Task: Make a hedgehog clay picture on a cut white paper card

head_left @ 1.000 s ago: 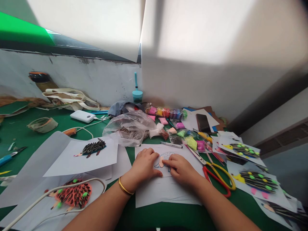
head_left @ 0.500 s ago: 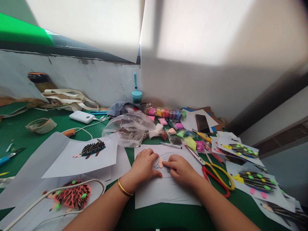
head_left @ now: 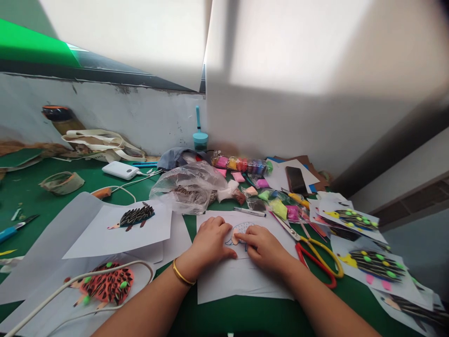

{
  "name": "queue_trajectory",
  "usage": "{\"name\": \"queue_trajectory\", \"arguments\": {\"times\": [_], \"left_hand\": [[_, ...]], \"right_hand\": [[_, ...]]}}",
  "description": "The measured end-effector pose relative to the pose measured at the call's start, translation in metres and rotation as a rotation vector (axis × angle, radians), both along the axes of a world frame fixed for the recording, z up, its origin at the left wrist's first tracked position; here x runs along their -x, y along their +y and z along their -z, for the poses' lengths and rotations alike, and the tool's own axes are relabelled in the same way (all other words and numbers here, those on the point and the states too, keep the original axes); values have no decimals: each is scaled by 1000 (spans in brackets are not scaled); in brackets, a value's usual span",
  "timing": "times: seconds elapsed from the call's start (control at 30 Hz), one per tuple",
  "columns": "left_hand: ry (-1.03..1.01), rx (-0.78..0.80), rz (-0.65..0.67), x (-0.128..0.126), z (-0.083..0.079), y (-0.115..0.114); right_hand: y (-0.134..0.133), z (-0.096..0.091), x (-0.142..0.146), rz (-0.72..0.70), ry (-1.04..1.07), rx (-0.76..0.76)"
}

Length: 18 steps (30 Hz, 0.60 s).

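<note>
A sheet of white paper [head_left: 242, 281] lies before me with a hedgehog outline drawn in blue [head_left: 245, 226]. A flat piece of peach modelling clay [head_left: 235, 236] sits on the face end of the drawing. Resting on the sheet left of the clay, my left hand [head_left: 213, 238] has its thumb apart from its fingers and holds nothing. My right hand [head_left: 264, 244] presses the clay with an outstretched index finger, the other fingers partly bent. It covers the drawing's lower right part. Just beyond both hands lies a pen [head_left: 249, 212].
Red-and-yellow scissors [head_left: 317, 250] lie right of the sheet. Behind are clay packets [head_left: 278, 208] and a clear plastic bag [head_left: 187, 187]. Finished hedgehog pictures lie at right [head_left: 377, 266] and left [head_left: 136, 217]. A white cable [head_left: 45, 299] crosses the left side, near a utility knife [head_left: 16, 229].
My right index finger has shifted slightly left over the peach clay. My left hand keeps its place on the paper. The whole view has moved a touch.
</note>
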<state>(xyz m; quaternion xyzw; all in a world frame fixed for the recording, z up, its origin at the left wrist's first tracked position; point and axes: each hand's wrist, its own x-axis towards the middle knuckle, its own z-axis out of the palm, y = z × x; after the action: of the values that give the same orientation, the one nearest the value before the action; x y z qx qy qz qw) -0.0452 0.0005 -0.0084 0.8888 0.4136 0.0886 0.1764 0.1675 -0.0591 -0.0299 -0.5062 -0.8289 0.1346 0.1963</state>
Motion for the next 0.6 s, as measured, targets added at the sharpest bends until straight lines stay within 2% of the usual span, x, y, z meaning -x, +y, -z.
{"name": "queue_trajectory", "arguments": {"times": [0.2, 0.37, 0.6], "left_hand": [[1, -12, 3, 0, 1, 0], [-6, -15, 4, 0, 2, 0], [1, -18, 3, -1, 3, 1]], "right_hand": [[0, -1, 0, -43, -51, 6], [2, 1, 0, -19, -3, 10], [1, 0, 0, -40, -39, 2]]}}
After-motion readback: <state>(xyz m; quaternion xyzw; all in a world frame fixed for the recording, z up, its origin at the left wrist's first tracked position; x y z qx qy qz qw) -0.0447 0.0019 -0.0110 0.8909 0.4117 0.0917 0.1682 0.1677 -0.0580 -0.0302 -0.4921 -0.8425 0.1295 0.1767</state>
